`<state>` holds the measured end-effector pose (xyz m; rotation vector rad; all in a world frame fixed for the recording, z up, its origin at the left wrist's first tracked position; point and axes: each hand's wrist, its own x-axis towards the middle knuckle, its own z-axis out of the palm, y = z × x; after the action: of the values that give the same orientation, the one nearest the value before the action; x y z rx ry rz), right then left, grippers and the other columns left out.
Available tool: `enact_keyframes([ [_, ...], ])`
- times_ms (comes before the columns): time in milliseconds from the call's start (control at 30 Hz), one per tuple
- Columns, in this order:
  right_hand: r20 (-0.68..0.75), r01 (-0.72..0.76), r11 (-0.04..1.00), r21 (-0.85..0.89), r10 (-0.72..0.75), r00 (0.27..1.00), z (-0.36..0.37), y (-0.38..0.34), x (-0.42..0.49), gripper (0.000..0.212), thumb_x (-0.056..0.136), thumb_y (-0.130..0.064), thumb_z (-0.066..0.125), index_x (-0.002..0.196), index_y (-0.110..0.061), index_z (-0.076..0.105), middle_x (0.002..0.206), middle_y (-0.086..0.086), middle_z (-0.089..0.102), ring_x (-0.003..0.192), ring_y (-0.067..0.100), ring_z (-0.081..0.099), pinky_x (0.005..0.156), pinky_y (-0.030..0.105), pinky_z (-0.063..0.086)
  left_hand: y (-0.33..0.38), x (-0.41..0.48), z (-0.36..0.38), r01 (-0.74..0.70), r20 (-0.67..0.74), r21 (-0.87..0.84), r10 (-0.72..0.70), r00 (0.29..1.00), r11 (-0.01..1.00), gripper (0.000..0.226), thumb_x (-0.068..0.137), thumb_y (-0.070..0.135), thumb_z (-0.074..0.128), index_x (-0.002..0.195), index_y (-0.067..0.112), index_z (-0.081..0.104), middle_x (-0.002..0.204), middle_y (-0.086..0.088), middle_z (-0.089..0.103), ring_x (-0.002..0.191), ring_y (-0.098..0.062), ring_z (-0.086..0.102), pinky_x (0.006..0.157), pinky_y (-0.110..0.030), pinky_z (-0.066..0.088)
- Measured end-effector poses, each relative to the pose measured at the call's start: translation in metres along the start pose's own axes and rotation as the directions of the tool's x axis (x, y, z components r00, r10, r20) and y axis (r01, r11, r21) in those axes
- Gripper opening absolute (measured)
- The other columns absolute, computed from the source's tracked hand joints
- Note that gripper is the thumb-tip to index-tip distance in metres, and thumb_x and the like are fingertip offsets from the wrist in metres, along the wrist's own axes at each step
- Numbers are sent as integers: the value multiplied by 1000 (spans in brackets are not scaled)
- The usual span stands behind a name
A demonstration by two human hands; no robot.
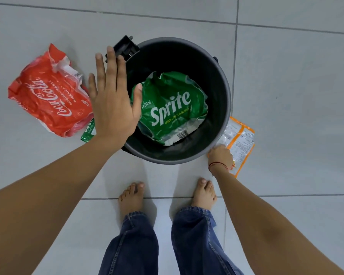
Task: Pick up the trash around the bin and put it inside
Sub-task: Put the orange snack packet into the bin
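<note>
A round dark grey bin (225,92) stands on the tiled floor with a crumpled green Sprite wrapper (171,108) lying inside it. My left hand (113,100) hovers over the bin's left rim, fingers spread, holding nothing. Left of the bin lies a red Coca-Cola wrapper (48,96), and a small green wrapper (87,133) peeks out beneath my left wrist. At the bin's right side an orange and white wrapper (240,143) lies on the floor. My right hand (219,158) rests on its near edge, fingers curled down onto it.
A black hinge piece (125,46) sticks out at the bin's upper left rim. My two bare feet (167,195) stand just in front of the bin, with blue jeans below. Grey floor tiles surround everything.
</note>
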<state>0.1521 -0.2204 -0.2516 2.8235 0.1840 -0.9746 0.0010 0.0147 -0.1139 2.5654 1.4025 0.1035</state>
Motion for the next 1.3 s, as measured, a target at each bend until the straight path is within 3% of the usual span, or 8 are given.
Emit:
enact_keyframes([
  [133, -23, 77, 995, -57, -78, 997, -24, -7, -5, 25, 94, -11, 43, 108, 0, 60, 112, 23, 62, 106, 41, 57, 85, 41, 47, 0, 0, 1, 6, 12, -13, -6, 1000, 1000, 62, 100, 43, 27, 151, 8, 17, 160, -11, 9, 147, -30, 4, 118, -49, 9],
  [300, -339, 160, 909, 385, -21, 940, -92, -25, -42, 30, 87, -24, 49, 75, 2, 57, 79, 19, 62, 71, 33, 53, 61, 32, 38, 1, 0, -1, 12, 38, -9, -11, 999, 1000, 64, 99, 44, 27, 151, 9, 15, 161, -10, 7, 147, -29, 3, 118, -51, 7],
  [433, -686, 619, 638, 458, -189, 703, -159, -39, -111, 35, 84, -32, 50, 102, -3, 58, 93, 11, 61, 88, 22, 55, 78, 16, 41, -1, 0, -1, 8, 72, -10, -8, 997, 1000, 68, 98, 49, 26, 151, 9, 16, 161, -11, 7, 147, -29, 2, 118, -51, 6],
  [500, -735, 787, 555, 269, -410, 540, -170, -54, -142, 41, 93, -36, 46, 112, 0, 51, 107, 23, 61, 99, 31, 56, 87, 31, 45, -2, 1, -3, -5, 79, -39, 8, 997, 999, 68, 97, 49, 24, 151, 9, 15, 161, -11, 7, 147, -28, 1, 118, -50, 3],
  [633, -445, 816, 572, 83, -712, 544, -134, -94, -158, 24, 88, -19, 50, 99, 3, 51, 134, 31, 48, 126, 44, 44, 104, 49, 37, -2, -1, -5, 10, 53, -120, -4, 999, 993, 60, 99, 41, 22, 150, 9, 21, 160, -11, 9, 147, -27, 2, 117, -49, 1],
  [733, -102, 701, 710, 71, -694, 713, -98, -121, -136, 30, 87, -15, 49, 110, 3, 49, 151, 27, 25, 142, 39, 19, 114, 47, 23, -1, -2, -4, 36, 22, -102, -34, 999, 994, 55, 100, 35, 21, 149, 10, 26, 160, -10, 13, 147, -26, 6, 116, -49, -1],
  [1033, 397, 648, 761, 37, -606, 689, -54, -162, -94, 74, 95, -52, 36, 151, -19, 0, 159, 12, -7, 146, 32, 3, 115, 54, 17, -2, -1, 2, 38, 35, -72, -36, 999, 997, 59, 99, 40, 22, 150, 12, 23, 160, -10, 12, 147, -26, 6, 117, -49, 7],
  [1300, -428, 825, 561, -69, -764, 483, -145, -120, -106, 51, 97, -31, 44, 139, -2, 40, 148, 21, 38, 137, 33, 34, 112, 42, 28, -11, -16, -13, 79, 11, -358, -80, 997, 930, 56, 99, 38, 27, 148, 10, 27, 158, -16, 15, 147, -29, 8, 119, -49, 11],
])
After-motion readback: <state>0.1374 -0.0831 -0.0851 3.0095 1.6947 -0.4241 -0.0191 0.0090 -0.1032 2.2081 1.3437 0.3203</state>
